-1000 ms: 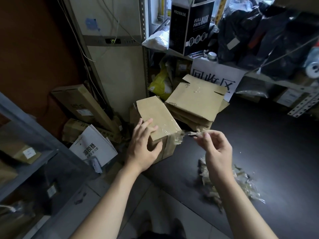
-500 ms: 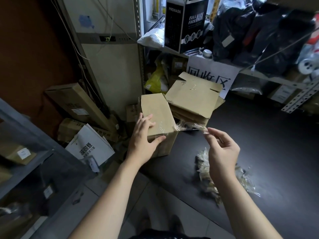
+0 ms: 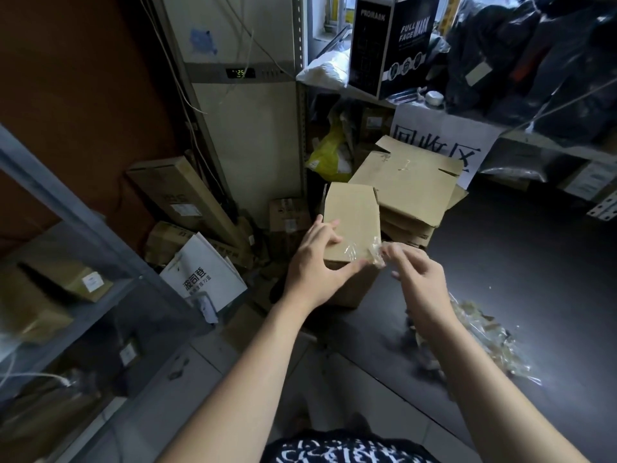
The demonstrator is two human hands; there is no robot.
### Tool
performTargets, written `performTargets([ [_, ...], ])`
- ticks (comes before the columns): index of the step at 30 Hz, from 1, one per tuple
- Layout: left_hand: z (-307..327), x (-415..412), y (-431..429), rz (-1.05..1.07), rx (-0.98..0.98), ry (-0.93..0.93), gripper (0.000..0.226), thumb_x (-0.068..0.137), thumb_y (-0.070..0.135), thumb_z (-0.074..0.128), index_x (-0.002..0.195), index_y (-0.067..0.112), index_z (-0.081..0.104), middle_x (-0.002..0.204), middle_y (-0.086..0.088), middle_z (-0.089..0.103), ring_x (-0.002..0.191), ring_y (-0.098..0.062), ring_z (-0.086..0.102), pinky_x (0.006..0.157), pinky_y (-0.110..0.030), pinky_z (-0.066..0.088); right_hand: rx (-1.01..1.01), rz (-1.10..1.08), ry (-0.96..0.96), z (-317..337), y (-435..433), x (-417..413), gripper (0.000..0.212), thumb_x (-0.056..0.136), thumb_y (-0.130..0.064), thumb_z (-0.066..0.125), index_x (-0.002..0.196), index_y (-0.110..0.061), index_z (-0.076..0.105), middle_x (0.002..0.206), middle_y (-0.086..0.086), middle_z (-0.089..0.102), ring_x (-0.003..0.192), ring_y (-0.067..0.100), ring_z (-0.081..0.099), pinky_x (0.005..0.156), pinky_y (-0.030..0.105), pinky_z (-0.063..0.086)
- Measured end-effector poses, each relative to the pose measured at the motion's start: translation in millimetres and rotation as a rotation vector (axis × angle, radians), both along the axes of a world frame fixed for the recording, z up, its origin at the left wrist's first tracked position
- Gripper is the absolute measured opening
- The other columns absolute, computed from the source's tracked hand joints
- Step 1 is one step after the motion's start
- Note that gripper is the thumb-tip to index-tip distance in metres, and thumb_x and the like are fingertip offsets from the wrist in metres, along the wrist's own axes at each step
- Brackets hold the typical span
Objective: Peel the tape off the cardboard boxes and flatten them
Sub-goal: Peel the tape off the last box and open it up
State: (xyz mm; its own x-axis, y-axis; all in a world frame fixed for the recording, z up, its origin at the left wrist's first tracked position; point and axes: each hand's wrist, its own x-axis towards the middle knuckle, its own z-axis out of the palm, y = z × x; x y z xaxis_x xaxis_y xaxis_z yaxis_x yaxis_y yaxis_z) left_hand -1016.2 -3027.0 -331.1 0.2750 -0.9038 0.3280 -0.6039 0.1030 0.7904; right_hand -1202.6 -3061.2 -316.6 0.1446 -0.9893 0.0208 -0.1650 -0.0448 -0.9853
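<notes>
Right grip (image 3: 397, 259) pinches clear tape (image 3: 374, 253) (blurred), left grip (image 3: 330, 259) clasps the box (image 3: 352, 218).

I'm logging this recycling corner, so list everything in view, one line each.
small box: one, brown, on the dark table's edge
clear tape: one strip, at the box's near right corner
flattened boxes: one stack, brown, behind the small box
tape scraps: one pile, clear, table right
mask box: one, black, shelf
paper sign: one, white, shelf edge
left hand: holds the small box
right hand: fingers at the tape
</notes>
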Motion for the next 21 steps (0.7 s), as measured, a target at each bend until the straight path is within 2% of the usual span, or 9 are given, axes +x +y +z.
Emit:
performTargets([
  [4,0.4,-1.8,1.8,-0.002,0.008,-0.008,0.046,0.075,0.053,0.084,0.095,0.029,0.050,0.149,0.013,0.051,0.151,-0.002,0.022,0.115,-0.024,0.027,-0.146,0.012,0.086,-7.8,9.6,2.3,0.024,0.091,-0.015,0.078,0.112,-0.027,0.076,0.103,-0.001,0.073,0.088,0.007,0.069,0.078,0.020,0.054],
  [7,-0.5,2.3,0.4,-0.005,0.003,-0.028,0.047,0.073,0.054,0.085,0.093,0.029,0.050,0.148,0.013,0.053,0.151,-0.002,0.025,0.113,-0.024,0.029,-0.147,-0.064,0.054,-1.2,6.7,1.4,0.017,0.096,-0.012,0.072,0.095,-0.027,0.078,0.088,-0.008,0.076,0.076,-0.002,0.067,0.070,0.016,0.049],
  [9,-0.9,4.6,-0.7,-0.012,0.004,-0.033,0.048,0.072,0.054,0.085,0.093,0.028,0.051,0.147,0.013,0.054,0.150,-0.002,0.026,0.112,-0.022,0.030,-0.108,-0.094,0.050,1.1,0.2,-1.6,0.018,0.098,-0.012,0.070,0.089,-0.026,0.077,0.081,-0.010,0.077,0.076,0.001,0.070,0.073,0.023,0.055],
  [11,-1.1,4.6,-0.9,-0.014,0.010,-0.020,0.050,0.071,0.056,0.084,0.095,0.026,0.053,0.147,0.014,0.053,0.150,-0.001,0.025,0.110,-0.021,0.030,-0.069,-0.073,0.056,2.9,-4.3,-3.5,0.014,0.098,-0.013,0.068,0.091,-0.021,0.078,0.082,-0.005,0.078,0.082,0.013,0.074,0.082,0.039,0.061],
  [12,-1.2,4.4,-0.8,-0.014,0.012,-0.012,0.051,0.071,0.058,0.083,0.096,0.024,0.054,0.146,0.015,0.053,0.150,-0.001,0.025,0.110,-0.022,0.030,-0.052,-0.058,0.042,3.8,-5.5,-4.7,0.012,0.098,-0.013,0.068,0.094,-0.020,0.078,0.084,-0.003,0.078,0.084,0.018,0.075,0.085,0.042,0.061],
  [14,-1.9,4.7,-0.5,-0.010,0.008,0.002,0.052,0.071,0.060,0.080,0.097,0.023,0.055,0.146,0.014,0.053,0.150,-0.001,0.026,0.110,-0.025,0.034,-0.003,-0.016,-0.018,6.6,-4.5,-7.4,0.014,0.095,-0.012,0.070,0.107,-0.018,0.076,0.091,-0.001,0.078,0.087,0.020,0.075,0.084,0.036,0.061],
  [16,-1.4,5.4,-0.5,-0.005,0.008,0.012,0.053,0.071,0.059,0.080,0.097,0.022,0.054,0.145,0.014,0.054,0.150,-0.002,0.027,0.111,-0.028,0.035,-0.020,0.056,-0.036,7.6,1.2,-10.0,0.027,0.091,-0.005,0.073,0.115,-0.017,0.073,0.096,-0.003,0.078,0.090,0.014,0.074,0.081,0.025,0.058],
  [18,0.2,4.0,-0.5,-0.004,0.024,0.008,0.052,0.071,0.059,0.080,0.098,0.021,0.055,0.146,0.015,0.053,0.150,0.000,0.026,0.110,-0.025,0.034,-0.123,0.085,0.036,5.4,7.7,-8.7,0.024,0.088,-0.002,0.077,0.107,-0.015,0.075,0.098,-0.005,0.078,0.091,0.010,0.073,0.081,0.022,0.057],
  [21,0.1,0.6,0.0,0.002,0.027,-0.009,0.051,0.072,0.059,0.079,0.097,0.022,0.055,0.149,0.015,0.051,0.150,0.002,0.023,0.108,-0.019,0.029,-0.236,0.037,0.096,-1.2,8.7,-6.7,0.015,0.087,-0.011,0.083,0.101,-0.013,0.080,0.097,-0.004,0.077,0.089,0.012,0.073,0.081,0.024,0.058],
])
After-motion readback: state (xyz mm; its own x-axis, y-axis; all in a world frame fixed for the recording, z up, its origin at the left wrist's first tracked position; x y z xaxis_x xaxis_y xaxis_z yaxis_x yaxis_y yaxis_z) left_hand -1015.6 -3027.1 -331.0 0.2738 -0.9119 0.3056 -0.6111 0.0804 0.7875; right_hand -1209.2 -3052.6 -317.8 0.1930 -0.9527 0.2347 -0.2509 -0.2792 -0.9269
